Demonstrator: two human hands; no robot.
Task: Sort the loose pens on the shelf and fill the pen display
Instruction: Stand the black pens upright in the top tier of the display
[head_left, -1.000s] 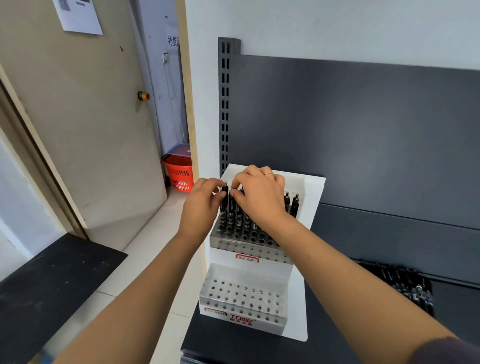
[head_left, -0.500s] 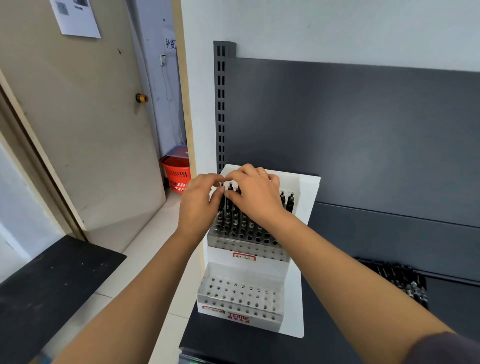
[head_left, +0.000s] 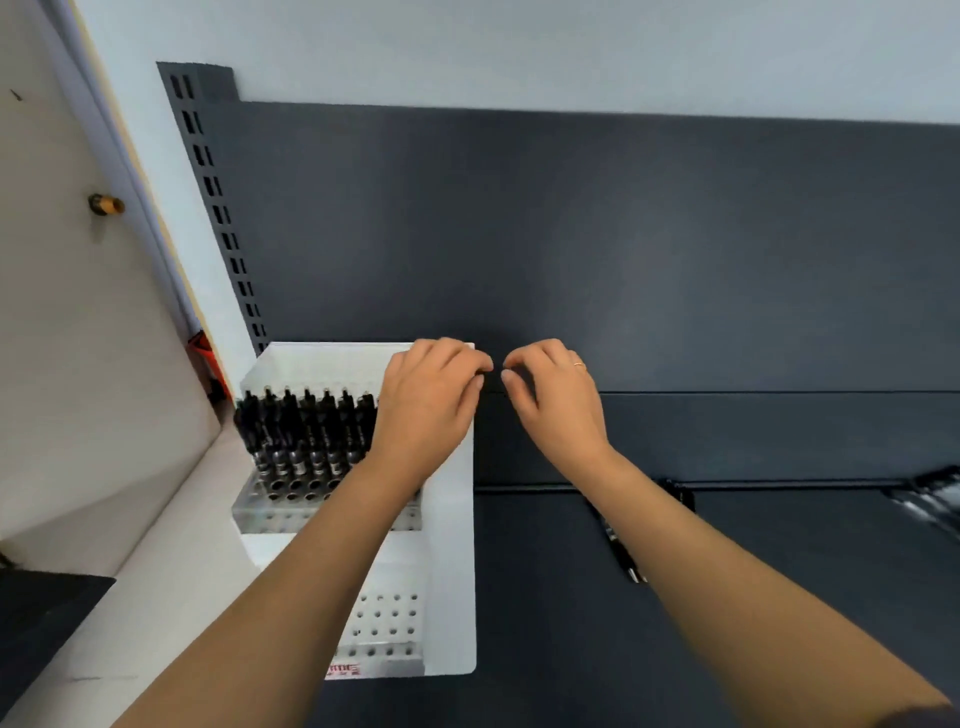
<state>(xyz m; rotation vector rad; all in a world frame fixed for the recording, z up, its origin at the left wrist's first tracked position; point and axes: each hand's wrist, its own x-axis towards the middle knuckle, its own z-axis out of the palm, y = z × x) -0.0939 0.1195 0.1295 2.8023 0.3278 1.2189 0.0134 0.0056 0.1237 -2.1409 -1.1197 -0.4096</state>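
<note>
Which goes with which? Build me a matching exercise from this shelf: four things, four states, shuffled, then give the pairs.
Things
1. upper tier
2. lower tier
3. loose pen
4. right hand

States
A. visible holes empty
B. wears a ring
C. packed with black pens
D. lies flat on the dark shelf

Pairs: 1-C, 2-A, 3-D, 4-B

Far left: beige door (head_left: 62, 364) with brass knob (head_left: 106, 204). Sliver of red basket (head_left: 207, 353) just past its edge. White wall (head_left: 519, 47) far above. Black slab (head_left: 36, 618) near left, beside pale floor (head_left: 171, 545).
</note>
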